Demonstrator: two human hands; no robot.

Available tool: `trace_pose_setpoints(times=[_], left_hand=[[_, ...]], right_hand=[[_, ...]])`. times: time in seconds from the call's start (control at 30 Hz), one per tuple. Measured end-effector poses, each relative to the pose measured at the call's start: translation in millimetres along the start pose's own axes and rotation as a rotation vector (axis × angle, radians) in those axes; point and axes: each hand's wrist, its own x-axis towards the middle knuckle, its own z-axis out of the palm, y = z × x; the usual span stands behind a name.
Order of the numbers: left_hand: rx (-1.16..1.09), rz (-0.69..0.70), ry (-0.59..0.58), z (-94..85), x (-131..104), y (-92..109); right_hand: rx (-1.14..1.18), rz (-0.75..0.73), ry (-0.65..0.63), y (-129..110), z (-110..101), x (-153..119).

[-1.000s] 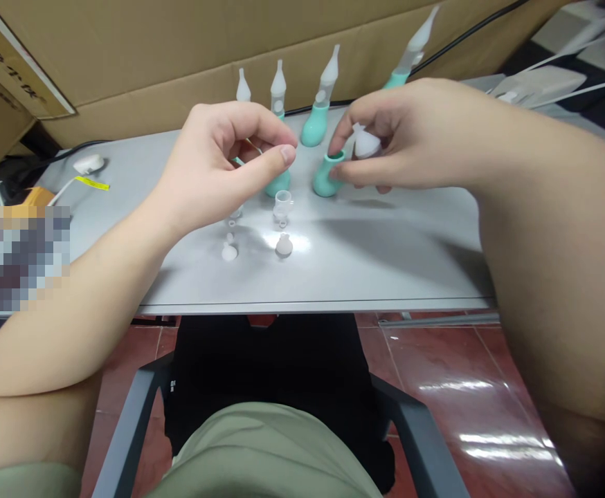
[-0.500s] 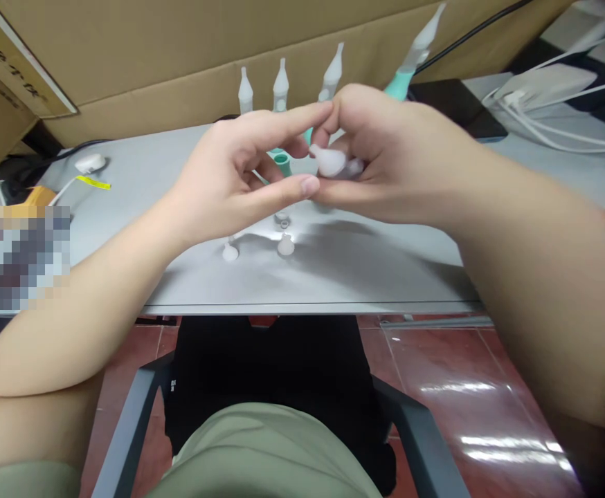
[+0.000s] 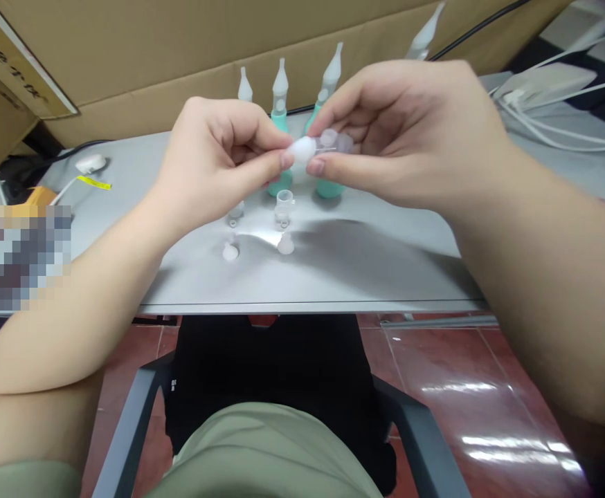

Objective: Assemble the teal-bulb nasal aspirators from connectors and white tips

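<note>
Above the table, my left hand pinches the white soft nozzle tip of a small nasal aspirator between thumb and forefinger. My right hand grips the clear plastic chamber joined end to end with that tip; its far end is hidden by the fingers. Below them stand two green bulbs, one on the left and one on the right. Nearer me are a clear chamber, another partly behind my left hand, and two loose white tips, left and right.
Several aspirators with white tips stand along the cardboard wall, one of them straight ahead. White cables and a power adapter lie at the right. A white mouse-like object sits at the left.
My hands have drawn slightly apart and the tip now lies lengthwise between them. My left fingers have closed on the white tip; my right hand has shifted right, still holding the clear piece.
</note>
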Motion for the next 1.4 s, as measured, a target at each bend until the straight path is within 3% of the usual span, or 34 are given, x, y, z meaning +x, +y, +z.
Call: trace_pose_setpoints(times=[0.13,0.33,0.8,0.93,1.13,1.4], left_hand=[[-0.034,-0.090,-0.127,-5.8,-1,1],[-0.014,-0.155,-0.121,-4.3,-3,8],[-0.182,-0.239,-0.157,-11.6,0,22],[-0.206,-0.198,-0.117,-9.4,-1,22],[-0.101,0.016,-0.083,0.4,-8,30],[0.337,0.051,-0.428,16.2,-4,77]], right_hand=[[0.072,0.019,0.008,-2,4,2],[0.190,0.101,0.001,-10,10,3],[0.357,0.230,-0.137,-24,-5,4],[0.366,0.267,-0.143,-25,-4,4],[0.399,0.233,-0.032,-4,-7,14],[0.232,0.197,0.146,11,-7,18]])
